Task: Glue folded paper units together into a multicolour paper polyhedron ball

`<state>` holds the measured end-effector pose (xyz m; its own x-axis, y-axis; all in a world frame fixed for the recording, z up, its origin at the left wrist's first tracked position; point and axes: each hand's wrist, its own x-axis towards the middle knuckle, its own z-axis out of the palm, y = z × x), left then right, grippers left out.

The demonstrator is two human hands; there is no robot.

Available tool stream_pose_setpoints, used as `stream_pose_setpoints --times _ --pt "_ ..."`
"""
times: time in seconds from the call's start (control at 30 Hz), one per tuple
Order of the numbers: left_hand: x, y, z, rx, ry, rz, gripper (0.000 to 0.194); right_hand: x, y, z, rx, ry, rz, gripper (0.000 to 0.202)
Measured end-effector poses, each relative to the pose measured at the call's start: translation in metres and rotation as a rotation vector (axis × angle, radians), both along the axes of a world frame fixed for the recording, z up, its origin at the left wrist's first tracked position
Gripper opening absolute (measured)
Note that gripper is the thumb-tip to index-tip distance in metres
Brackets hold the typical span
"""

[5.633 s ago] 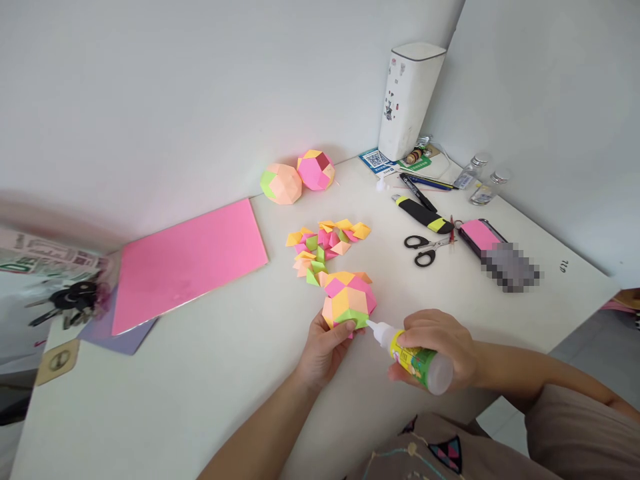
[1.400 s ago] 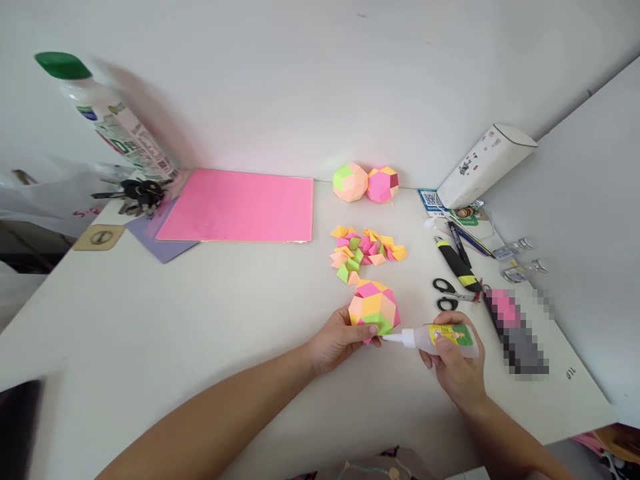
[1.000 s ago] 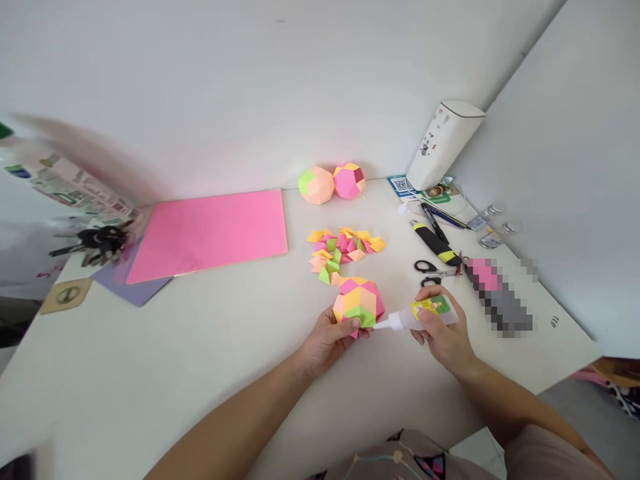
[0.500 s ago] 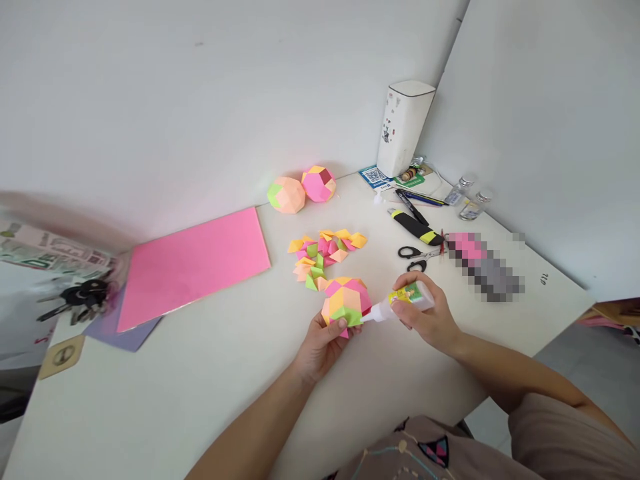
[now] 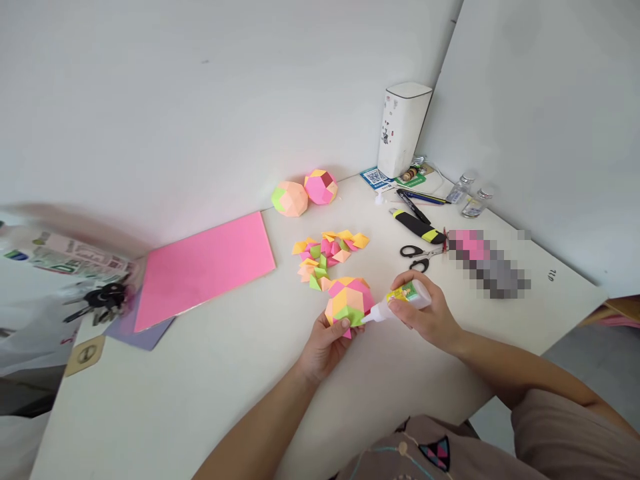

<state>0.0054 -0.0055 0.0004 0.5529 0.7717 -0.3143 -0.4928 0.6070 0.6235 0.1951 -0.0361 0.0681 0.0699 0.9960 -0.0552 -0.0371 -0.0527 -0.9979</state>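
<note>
- From the head view, our left hand (image 5: 323, 347) is closed around the underside of a many-coloured paper ball (image 5: 349, 300), thumb pressed near its green face (image 5: 350, 313), just above the table (image 5: 225, 380).
- Our right hand (image 5: 433, 317) grips a squeeze bottle (image 5: 411, 293), tilted so its white nozzle (image 5: 373, 315) points down at the right edge of the green face. The tip looks to be at that edge; we cannot tell whether it touches or whether anything is coming out.
- We judge that the work centres on this edge, with both our hands occupied.
- Folded paper pieces (image 5: 327, 250) lie loosely just beyond the held ball; a peach-and-green ball (image 5: 291, 200) and a pink-and-orange ball (image 5: 321, 187) rest side by side near the wall (image 5: 200, 120).
</note>
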Motion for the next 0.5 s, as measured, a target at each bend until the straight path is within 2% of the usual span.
stream_pose_setpoints --times 0.5 --pt "0.0 0.0012 -0.0001 -0.018 -0.001 0.003 0.027 -0.0046 -0.0017 -0.0049 0.033 -0.026 0.009 0.026"
